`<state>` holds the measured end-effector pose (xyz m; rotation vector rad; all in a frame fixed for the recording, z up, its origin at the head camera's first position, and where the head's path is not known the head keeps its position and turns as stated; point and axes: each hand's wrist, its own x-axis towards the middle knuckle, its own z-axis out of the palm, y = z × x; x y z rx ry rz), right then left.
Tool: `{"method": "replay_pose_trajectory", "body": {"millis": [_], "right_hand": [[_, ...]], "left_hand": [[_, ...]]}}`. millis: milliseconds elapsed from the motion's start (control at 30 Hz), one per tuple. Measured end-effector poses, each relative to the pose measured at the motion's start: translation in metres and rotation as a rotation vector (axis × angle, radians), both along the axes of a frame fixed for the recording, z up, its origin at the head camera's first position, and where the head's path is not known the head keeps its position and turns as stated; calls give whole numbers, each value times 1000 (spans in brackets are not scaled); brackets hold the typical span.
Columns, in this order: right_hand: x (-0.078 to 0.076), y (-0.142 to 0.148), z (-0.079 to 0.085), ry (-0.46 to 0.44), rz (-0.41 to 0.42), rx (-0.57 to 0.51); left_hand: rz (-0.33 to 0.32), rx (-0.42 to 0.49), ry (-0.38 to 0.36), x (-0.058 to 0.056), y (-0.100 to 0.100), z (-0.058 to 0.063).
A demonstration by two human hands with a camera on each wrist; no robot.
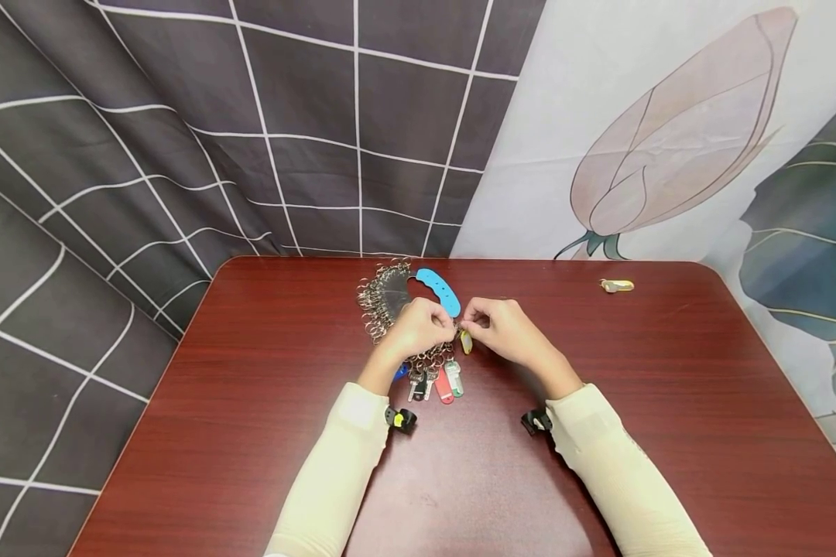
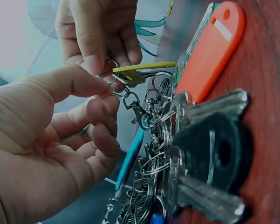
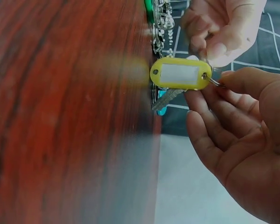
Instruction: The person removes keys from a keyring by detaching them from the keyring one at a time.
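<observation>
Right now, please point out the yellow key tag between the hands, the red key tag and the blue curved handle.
Yellow key tag (image 3: 179,73): right wrist view, on its white label.
Red key tag (image 2: 208,58): left wrist view, middle of its body.
Blue curved handle (image 1: 442,289): head view, middle of its curve.

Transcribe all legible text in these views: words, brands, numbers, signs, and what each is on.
None legible.
Yellow tag between the hands: white label, no writing visible.
Red tag: white label strip, no writing legible.
Green tag: too small to read.
Far tag at the table's right: too small to read.
Keys: any stamping too blurred to read.
</observation>
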<state>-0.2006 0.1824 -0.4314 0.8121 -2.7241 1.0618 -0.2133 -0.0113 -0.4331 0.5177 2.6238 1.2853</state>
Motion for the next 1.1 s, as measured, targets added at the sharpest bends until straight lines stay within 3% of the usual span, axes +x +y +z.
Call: {"method": "replay_pose_trajectory", "body": {"millis": [200,400,767,900,1100], "right_hand": [[0,-1,-1,-11,8,-25],[-1,-1,-2,-4,5,-27],[-1,-2,0,-11,-88,11],[0,-3,0,-15,-79,8],[1,-4,-1,-23,-60,12]], "left_hand": [[14,-45,-16,1,3,2],[22,-27,10,3,3,3],[-25,-43,62,-1,1,1],[-36,-52,86,0,1,2],[-4,-50,76,3,4,2]]}}
